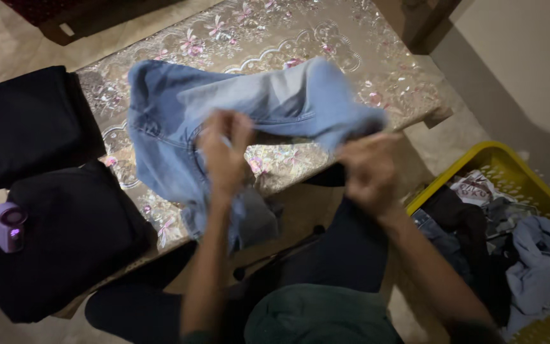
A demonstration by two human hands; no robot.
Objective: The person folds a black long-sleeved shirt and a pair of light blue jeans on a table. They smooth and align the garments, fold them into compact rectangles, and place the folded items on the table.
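We see a pair of light blue jeans [249, 108] spread over a tabletop [300, 32] covered in floral embossed cloth. The left hand [224, 150] has its grip clamped on a fold near the waistband; the right hand [367, 169] has its grip clamped on the leg end. Black folded garments [39, 185] lie left; a yellow laundry basket [498, 156] of clothes sits right.

Both hands [294, 162] gripping blue jeans [224, 114] over floral-clothed table [326, 38]
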